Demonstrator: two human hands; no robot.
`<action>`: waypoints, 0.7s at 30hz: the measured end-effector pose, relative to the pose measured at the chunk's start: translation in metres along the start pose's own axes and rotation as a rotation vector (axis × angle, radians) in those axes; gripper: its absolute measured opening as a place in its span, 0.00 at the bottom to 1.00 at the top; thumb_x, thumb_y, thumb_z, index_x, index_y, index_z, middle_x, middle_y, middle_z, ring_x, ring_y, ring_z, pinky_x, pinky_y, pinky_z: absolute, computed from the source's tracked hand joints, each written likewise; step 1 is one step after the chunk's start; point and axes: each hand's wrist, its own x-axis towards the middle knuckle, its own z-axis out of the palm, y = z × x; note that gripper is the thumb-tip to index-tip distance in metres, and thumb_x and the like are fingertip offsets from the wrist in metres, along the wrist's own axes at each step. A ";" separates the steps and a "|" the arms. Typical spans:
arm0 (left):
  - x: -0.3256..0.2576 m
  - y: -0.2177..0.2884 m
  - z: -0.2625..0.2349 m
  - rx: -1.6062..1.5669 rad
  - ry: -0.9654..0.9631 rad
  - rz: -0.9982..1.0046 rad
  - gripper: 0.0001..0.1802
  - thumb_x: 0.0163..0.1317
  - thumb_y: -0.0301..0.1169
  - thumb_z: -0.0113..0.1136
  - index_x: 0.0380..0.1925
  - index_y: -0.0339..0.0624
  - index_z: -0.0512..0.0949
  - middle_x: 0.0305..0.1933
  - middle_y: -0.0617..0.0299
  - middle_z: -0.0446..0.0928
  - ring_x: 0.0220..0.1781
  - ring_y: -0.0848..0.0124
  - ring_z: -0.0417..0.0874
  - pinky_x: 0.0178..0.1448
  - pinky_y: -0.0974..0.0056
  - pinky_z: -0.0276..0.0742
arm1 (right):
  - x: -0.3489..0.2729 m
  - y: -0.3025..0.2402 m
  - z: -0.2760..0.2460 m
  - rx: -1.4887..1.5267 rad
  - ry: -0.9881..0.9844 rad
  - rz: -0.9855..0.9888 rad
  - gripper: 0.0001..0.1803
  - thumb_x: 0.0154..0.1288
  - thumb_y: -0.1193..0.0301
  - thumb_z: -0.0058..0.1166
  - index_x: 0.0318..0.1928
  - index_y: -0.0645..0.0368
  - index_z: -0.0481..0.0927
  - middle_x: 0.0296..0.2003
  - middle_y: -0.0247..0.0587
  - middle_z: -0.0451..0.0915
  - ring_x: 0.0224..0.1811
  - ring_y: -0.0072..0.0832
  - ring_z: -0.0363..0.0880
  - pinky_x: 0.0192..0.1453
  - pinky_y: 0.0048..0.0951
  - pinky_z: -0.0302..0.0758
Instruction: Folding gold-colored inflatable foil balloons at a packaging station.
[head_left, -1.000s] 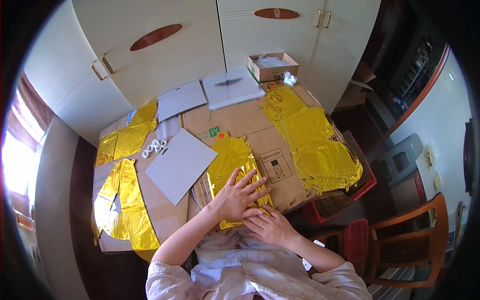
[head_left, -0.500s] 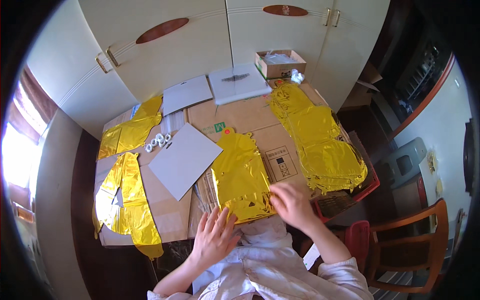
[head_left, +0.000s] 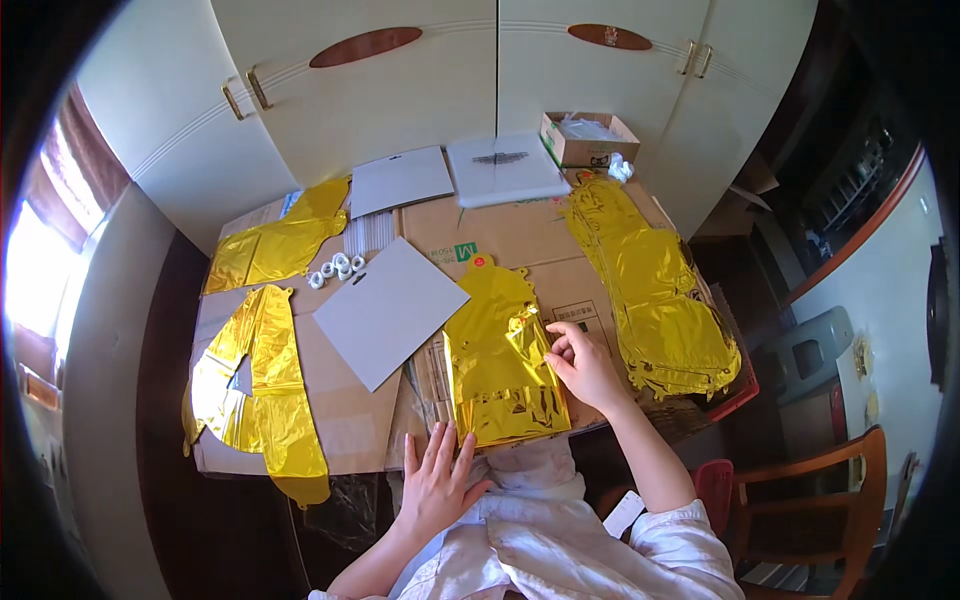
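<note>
A flat, folded gold foil balloon (head_left: 490,370) lies in front of me, its far end tapering to a small red dot. My left hand (head_left: 440,480) lies flat at its near left corner, fingers spread, fingertips on or just beside the foil. At the balloon's right edge, my right hand (head_left: 580,365) has its thumb and fingers closed on the foil. Near those fingers the foil is creased and turned inward. A light grey card (head_left: 390,315) with a small slot touches the balloon's left side.
Other flat gold foil balloons lie at the left (head_left: 275,385), far left (head_left: 280,240) and right (head_left: 655,290). Small white rolls (head_left: 338,270) sit behind the card. At the back are another grey card (head_left: 402,180), a clear plastic bag (head_left: 505,170) and an open cardboard box (head_left: 590,140).
My right hand has moved up along the balloon's right edge, and the foil there now creases inward. My left hand has slid back slightly toward me. The whole view has shifted a little.
</note>
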 end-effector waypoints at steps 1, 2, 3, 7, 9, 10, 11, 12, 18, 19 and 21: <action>0.000 -0.001 0.000 0.003 0.001 0.003 0.40 0.60 0.56 0.59 0.66 0.43 0.67 0.68 0.43 0.65 0.74 0.50 0.62 0.72 0.30 0.46 | 0.000 -0.003 -0.001 0.028 -0.016 0.023 0.22 0.62 0.74 0.61 0.57 0.58 0.72 0.34 0.39 0.83 0.32 0.28 0.80 0.40 0.32 0.78; 0.000 -0.001 0.000 0.008 0.001 0.006 0.39 0.60 0.56 0.59 0.66 0.44 0.67 0.68 0.43 0.65 0.74 0.50 0.62 0.72 0.30 0.46 | 0.001 -0.006 -0.003 0.057 -0.031 0.046 0.22 0.62 0.74 0.61 0.57 0.58 0.72 0.35 0.39 0.83 0.32 0.27 0.80 0.41 0.31 0.78; 0.000 -0.001 0.000 0.009 0.000 0.007 0.39 0.60 0.56 0.59 0.66 0.44 0.67 0.68 0.43 0.65 0.74 0.50 0.62 0.72 0.30 0.47 | 0.002 -0.007 -0.004 0.086 -0.047 0.068 0.22 0.62 0.74 0.61 0.57 0.59 0.72 0.36 0.39 0.83 0.32 0.27 0.80 0.41 0.31 0.78; 0.001 -0.001 0.000 0.024 0.004 0.012 0.39 0.60 0.56 0.60 0.66 0.45 0.68 0.68 0.44 0.65 0.73 0.51 0.62 0.72 0.31 0.47 | 0.004 -0.004 -0.009 0.064 -0.090 0.018 0.20 0.66 0.74 0.56 0.57 0.59 0.72 0.39 0.43 0.84 0.37 0.32 0.81 0.46 0.33 0.77; 0.001 -0.001 0.000 0.022 0.007 0.012 0.40 0.58 0.56 0.61 0.65 0.44 0.68 0.69 0.44 0.64 0.73 0.50 0.62 0.72 0.30 0.47 | 0.003 0.001 -0.010 0.001 -0.077 -0.087 0.19 0.67 0.73 0.54 0.58 0.58 0.72 0.40 0.44 0.84 0.42 0.36 0.81 0.51 0.36 0.76; 0.001 0.000 -0.001 0.013 0.008 0.010 0.41 0.57 0.55 0.63 0.65 0.43 0.68 0.69 0.43 0.63 0.73 0.48 0.61 0.72 0.30 0.47 | 0.003 0.005 -0.011 -0.081 -0.068 -0.158 0.19 0.67 0.73 0.53 0.58 0.58 0.72 0.41 0.44 0.83 0.46 0.38 0.80 0.53 0.38 0.75; 0.001 0.001 -0.002 0.005 0.010 0.007 0.42 0.55 0.55 0.65 0.65 0.42 0.68 0.69 0.42 0.63 0.73 0.46 0.61 0.72 0.30 0.47 | 0.002 0.008 -0.011 -0.163 -0.061 -0.231 0.19 0.67 0.73 0.52 0.58 0.57 0.73 0.43 0.44 0.83 0.49 0.39 0.78 0.56 0.39 0.74; 0.001 0.002 -0.002 0.017 0.030 0.001 0.43 0.55 0.55 0.65 0.65 0.43 0.68 0.69 0.42 0.63 0.73 0.46 0.60 0.72 0.30 0.48 | 0.001 0.010 -0.012 -0.246 -0.053 -0.303 0.19 0.67 0.73 0.52 0.58 0.57 0.73 0.44 0.44 0.82 0.52 0.41 0.77 0.58 0.41 0.73; 0.023 0.022 -0.014 0.001 -0.018 0.205 0.40 0.58 0.57 0.61 0.65 0.46 0.69 0.70 0.49 0.63 0.74 0.53 0.60 0.73 0.36 0.52 | -0.005 0.021 -0.010 -0.272 -0.048 -0.340 0.21 0.64 0.74 0.53 0.59 0.54 0.74 0.48 0.42 0.80 0.56 0.42 0.74 0.61 0.42 0.70; 0.034 0.025 -0.013 -0.027 -0.044 0.305 0.38 0.60 0.56 0.59 0.64 0.46 0.70 0.71 0.52 0.63 0.75 0.57 0.60 0.73 0.39 0.53 | -0.006 0.023 -0.010 -0.265 -0.043 -0.343 0.22 0.64 0.74 0.54 0.59 0.54 0.74 0.48 0.41 0.80 0.56 0.41 0.74 0.61 0.41 0.70; 0.058 0.028 -0.016 -0.052 -0.077 0.465 0.35 0.64 0.57 0.53 0.64 0.46 0.70 0.72 0.59 0.63 0.76 0.64 0.59 0.75 0.44 0.53 | -0.007 0.020 -0.012 -0.296 -0.017 -0.374 0.21 0.63 0.74 0.55 0.58 0.53 0.75 0.47 0.40 0.80 0.54 0.39 0.75 0.61 0.41 0.71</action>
